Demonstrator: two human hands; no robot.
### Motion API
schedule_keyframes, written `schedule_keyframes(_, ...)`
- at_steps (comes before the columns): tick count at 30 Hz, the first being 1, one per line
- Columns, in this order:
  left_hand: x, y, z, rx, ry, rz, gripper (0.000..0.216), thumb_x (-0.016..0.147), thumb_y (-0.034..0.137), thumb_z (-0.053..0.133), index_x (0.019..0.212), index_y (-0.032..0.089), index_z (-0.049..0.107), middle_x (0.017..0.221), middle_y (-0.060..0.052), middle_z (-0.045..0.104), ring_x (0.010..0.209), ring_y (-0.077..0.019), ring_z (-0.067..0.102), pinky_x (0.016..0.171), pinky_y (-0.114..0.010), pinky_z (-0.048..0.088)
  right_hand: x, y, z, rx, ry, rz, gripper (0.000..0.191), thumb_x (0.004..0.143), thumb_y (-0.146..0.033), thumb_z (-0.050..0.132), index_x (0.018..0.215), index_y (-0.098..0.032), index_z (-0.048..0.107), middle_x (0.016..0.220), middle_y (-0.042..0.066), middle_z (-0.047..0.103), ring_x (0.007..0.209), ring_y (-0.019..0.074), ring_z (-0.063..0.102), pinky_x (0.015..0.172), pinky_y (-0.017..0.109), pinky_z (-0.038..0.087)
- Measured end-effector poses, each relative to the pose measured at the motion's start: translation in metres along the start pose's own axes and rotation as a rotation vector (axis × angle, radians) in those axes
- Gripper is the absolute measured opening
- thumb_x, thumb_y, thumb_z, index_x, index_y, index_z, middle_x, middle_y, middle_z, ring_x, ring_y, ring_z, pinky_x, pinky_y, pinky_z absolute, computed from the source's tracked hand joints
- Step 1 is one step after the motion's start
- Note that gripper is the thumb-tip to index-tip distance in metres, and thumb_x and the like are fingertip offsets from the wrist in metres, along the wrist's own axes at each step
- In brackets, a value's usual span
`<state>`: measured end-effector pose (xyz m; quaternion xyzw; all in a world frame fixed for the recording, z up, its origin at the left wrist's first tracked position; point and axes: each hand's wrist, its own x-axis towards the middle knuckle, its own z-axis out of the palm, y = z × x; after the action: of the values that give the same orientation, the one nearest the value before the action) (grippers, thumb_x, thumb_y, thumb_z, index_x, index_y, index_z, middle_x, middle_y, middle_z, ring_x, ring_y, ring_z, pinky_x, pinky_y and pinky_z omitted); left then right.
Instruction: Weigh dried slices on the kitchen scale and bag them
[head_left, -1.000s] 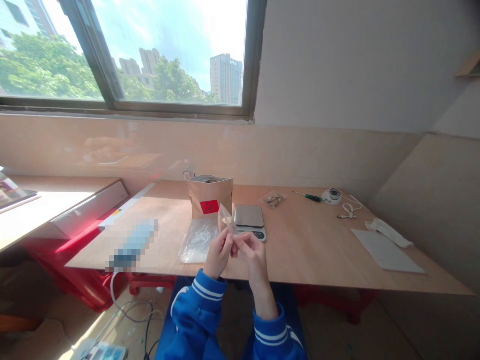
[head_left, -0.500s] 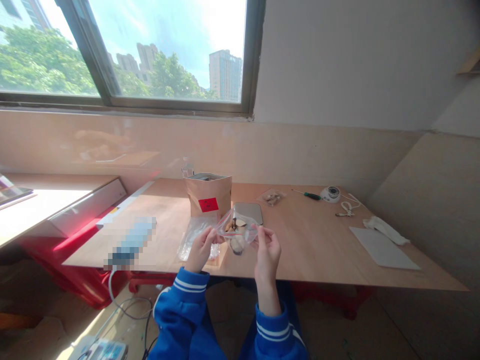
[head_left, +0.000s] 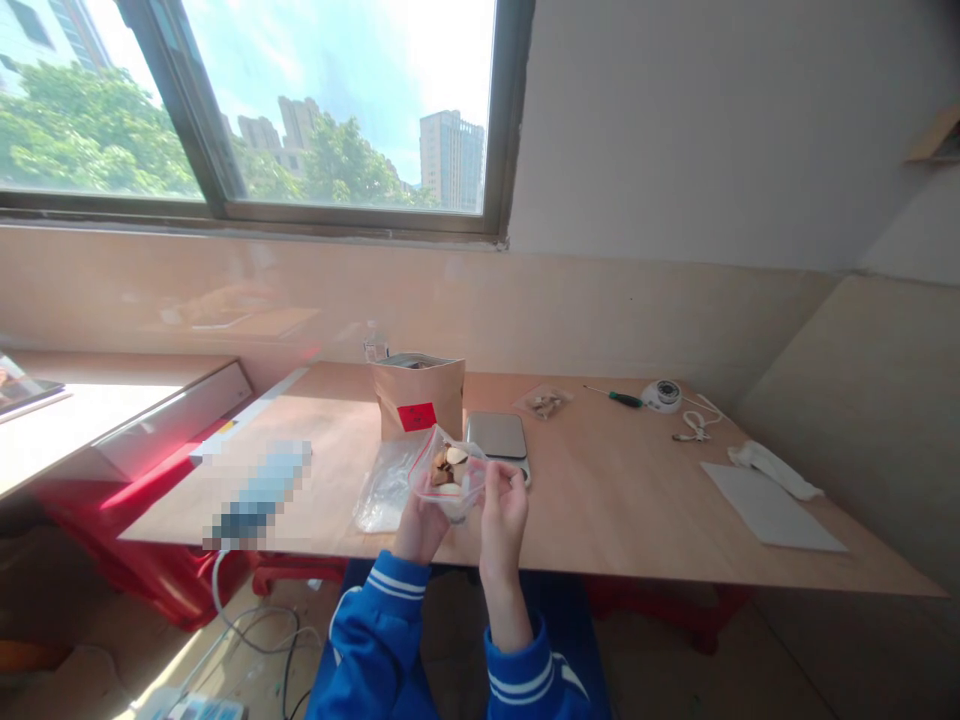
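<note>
A clear zip bag (head_left: pixel 466 492) with a red seal line is held up over the near edge of the table. Its mouth gapes, and several brown and cream pieces, like dried slices, show inside. My left hand (head_left: pixel 421 528) supports the bag from below on the left, its fingers partly hidden behind the plastic. My right hand (head_left: pixel 504 510) pinches the bag's right edge between thumb and fingers. Just behind the bag are a kitchen scale (head_left: pixel 496 436) and a standing brown paper pouch (head_left: pixel 420 390) with a red label. Flat clear plastic bags (head_left: pixel 386 485) lie to the left.
Another small bag of pieces (head_left: pixel 546 402) lies farther back. A green-handled screwdriver (head_left: pixel 624 399), a white dome camera (head_left: pixel 664 396) with its cable and a white sheet (head_left: pixel 772 507) are to the right. A blurred-out object (head_left: pixel 262 490) lies at left; a bottle (head_left: pixel 373 342) stands behind the pouch.
My left hand has shifted from the bag's left edge to beneath it. The bag has tilted, opening wider towards me, and my right hand has moved left, uncovering more of the scale.
</note>
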<state>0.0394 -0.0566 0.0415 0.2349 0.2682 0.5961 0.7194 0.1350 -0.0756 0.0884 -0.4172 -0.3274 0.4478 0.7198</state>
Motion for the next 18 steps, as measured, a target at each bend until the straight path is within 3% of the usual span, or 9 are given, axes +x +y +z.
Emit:
schedule_keyframes(3,0.003,0.012,0.012,-0.009,0.086,0.133,0.043,0.082,0.043,0.056,0.118,0.019,0.057,0.111,-0.008,0.066,0.093,-0.0195,0.065,0.082,-0.033,0.052,-0.001,-0.01,0.005,-0.162,0.075,-0.211,0.031,0.082,-0.045,0.058,0.098,-0.019,0.051,0.104,0.011,0.065,0.094,0.0202,0.063,0.081,0.033,0.051)
schedule_keyframes(4,0.006,0.018,0.014,0.02,0.096,0.179,0.045,0.08,0.041,0.059,0.119,0.019,0.056,0.11,-0.008,0.066,0.091,-0.0187,0.065,0.08,-0.032,0.052,-0.001,-0.016,0.008,-0.206,0.043,-0.255,0.028,0.084,-0.042,0.055,0.099,-0.019,0.054,0.105,0.011,0.065,0.095,0.0196,0.062,0.084,0.033,0.05)
schedule_keyframes(9,0.027,0.043,0.002,0.156,0.087,0.337,0.047,0.073,0.032,0.069,0.117,0.019,0.056,0.106,-0.006,0.068,0.093,-0.0169,0.065,0.083,-0.028,0.05,0.01,-0.031,0.023,-0.345,-0.476,-0.323,0.031,0.094,-0.03,0.039,0.108,-0.02,0.065,0.108,0.008,0.067,0.101,0.0206,0.062,0.089,0.036,0.049)
schedule_keyframes(12,0.042,0.043,-0.016,0.183,0.171,0.393,0.047,0.072,0.037,0.069,0.115,0.019,0.058,0.105,-0.007,0.069,0.097,-0.0188,0.065,0.084,-0.029,0.05,0.03,-0.019,0.035,-0.469,-0.592,-0.412,0.034,0.091,-0.02,0.04,0.116,-0.023,0.063,0.121,0.006,0.063,0.113,0.0198,0.056,0.1,0.038,0.043)
schedule_keyframes(15,0.053,0.034,-0.03,0.225,0.221,0.467,0.048,0.078,0.051,0.06,0.111,0.016,0.062,0.108,-0.01,0.069,0.105,-0.0211,0.063,0.087,-0.028,0.05,0.049,0.003,0.044,-0.585,-0.641,-0.442,0.037,0.088,-0.014,0.041,0.116,-0.021,0.063,0.121,0.007,0.062,0.116,0.0194,0.054,0.103,0.037,0.04)
schedule_keyframes(18,0.056,0.025,-0.037,0.186,0.178,0.387,0.06,0.084,0.063,0.04,0.113,0.016,0.063,0.106,-0.013,0.07,0.105,-0.0234,0.063,0.084,-0.031,0.052,0.058,0.025,0.046,-0.663,-0.656,-0.445,0.034,0.086,-0.014,0.043,0.112,-0.02,0.064,0.114,0.008,0.064,0.113,0.0199,0.055,0.1,0.036,0.041)
